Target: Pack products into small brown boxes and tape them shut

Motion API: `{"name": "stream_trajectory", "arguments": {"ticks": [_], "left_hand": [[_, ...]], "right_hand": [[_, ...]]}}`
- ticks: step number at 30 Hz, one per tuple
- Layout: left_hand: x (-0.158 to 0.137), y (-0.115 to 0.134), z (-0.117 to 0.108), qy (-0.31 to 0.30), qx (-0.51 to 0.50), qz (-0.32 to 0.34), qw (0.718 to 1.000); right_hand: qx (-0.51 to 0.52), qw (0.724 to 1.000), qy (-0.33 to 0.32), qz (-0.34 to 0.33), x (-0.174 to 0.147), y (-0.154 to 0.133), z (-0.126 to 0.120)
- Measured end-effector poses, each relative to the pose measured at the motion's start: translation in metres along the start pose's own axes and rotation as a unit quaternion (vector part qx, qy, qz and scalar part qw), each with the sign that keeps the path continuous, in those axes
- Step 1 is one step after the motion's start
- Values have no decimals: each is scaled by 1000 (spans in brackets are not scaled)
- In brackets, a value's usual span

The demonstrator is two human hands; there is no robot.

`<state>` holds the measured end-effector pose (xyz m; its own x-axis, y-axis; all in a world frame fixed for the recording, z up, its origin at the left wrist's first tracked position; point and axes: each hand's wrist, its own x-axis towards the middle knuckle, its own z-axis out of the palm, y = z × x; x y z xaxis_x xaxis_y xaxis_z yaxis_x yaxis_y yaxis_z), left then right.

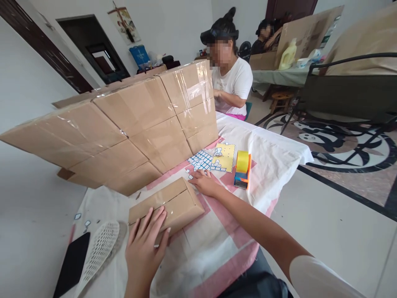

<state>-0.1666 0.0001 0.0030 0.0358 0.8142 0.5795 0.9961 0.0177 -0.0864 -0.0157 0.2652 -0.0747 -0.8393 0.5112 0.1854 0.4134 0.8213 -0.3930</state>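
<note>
A closed cardboard box [178,198] lies on the cloth-covered table in front of me, its top seam running lengthwise. My left hand [147,231] rests on the near left part of the box with fingers spread. Past the box's far right corner, my right hand [203,182] reaches to the table with its fingers stretched out near small white paper pieces. Just beyond its fingertips are a patch of blue-edged white stickers [201,160] and a yellow sheet [228,155]. To the right of that hand stands a tape dispenser [242,169] with a yellow roll.
Stacked, taped cardboard boxes [149,120] form a wall along the table's far left side. A white mesh piece [101,244] and a black flat object [72,265] lie at the left. Across the table sits a person [234,82]; a folding chair [350,91] stands right.
</note>
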Motion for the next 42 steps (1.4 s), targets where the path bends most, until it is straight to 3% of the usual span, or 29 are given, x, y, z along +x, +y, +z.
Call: {"name": "stream_trajectory", "arguments": {"ticks": [6, 10, 16, 20, 22, 24, 30, 34, 42], "left_hand": [[4, 4, 3, -1, 19, 2, 1000], [4, 6, 4, 9, 19, -9, 1000], [7, 8, 5, 28, 26, -3, 999], [7, 6, 5, 28, 27, 1, 999], [6, 5, 6, 25, 26, -2, 999], [5, 4, 6, 22, 23, -6, 999], [5, 4, 7, 27, 16, -18, 999], [9, 6, 9, 30, 14, -30, 999], [7, 8, 9, 31, 7, -37, 999]], "right_hand": [[124, 991, 52, 4, 2, 0, 5], [226, 964, 135, 43, 6, 4, 6], [392, 887, 225, 90, 13, 7, 10], [567, 776, 263, 82, 12, 1, 4], [596, 753, 266, 83, 9, -4, -1], [584, 762, 264, 88, 7, -8, -4], [470, 836, 271, 79, -1, -13, -5], [408, 871, 268, 65, -8, -15, -6], [410, 863, 271, 114, -24, -31, 8]]}}
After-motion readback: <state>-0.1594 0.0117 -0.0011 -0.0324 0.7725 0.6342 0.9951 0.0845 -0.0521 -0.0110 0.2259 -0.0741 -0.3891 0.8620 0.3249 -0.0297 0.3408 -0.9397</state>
